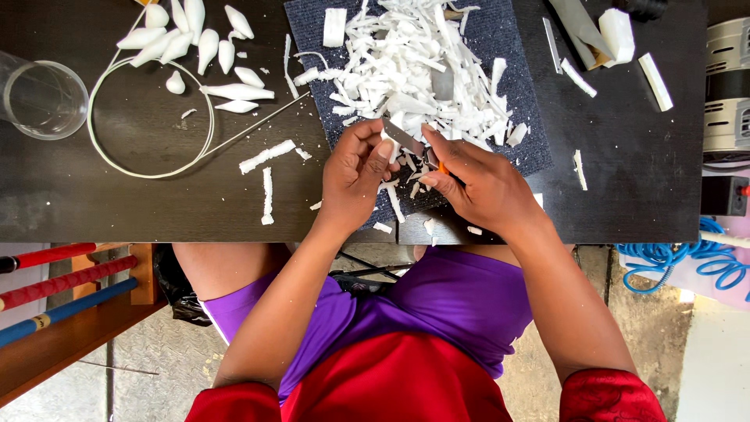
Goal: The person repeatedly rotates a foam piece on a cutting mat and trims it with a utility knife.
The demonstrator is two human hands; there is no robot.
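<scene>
Left hand [353, 176] at table [117, 203] front edge, middle: grip pinched shut on small white piece [391, 146]. Right hand [478, 186] just beside, fingers closed round knife [406, 137], orange handle barely showing, blade touching piece. Both over grey mat [522, 94] heaped with white shavings [418, 66]. Carved white petals [199, 47] and wire ring [148, 117] toward back left corner; clear cup [43, 98] at left edge.

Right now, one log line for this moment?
left hand: holds white piece | right hand: holds blade | shavings on mat | petals by ring
</scene>
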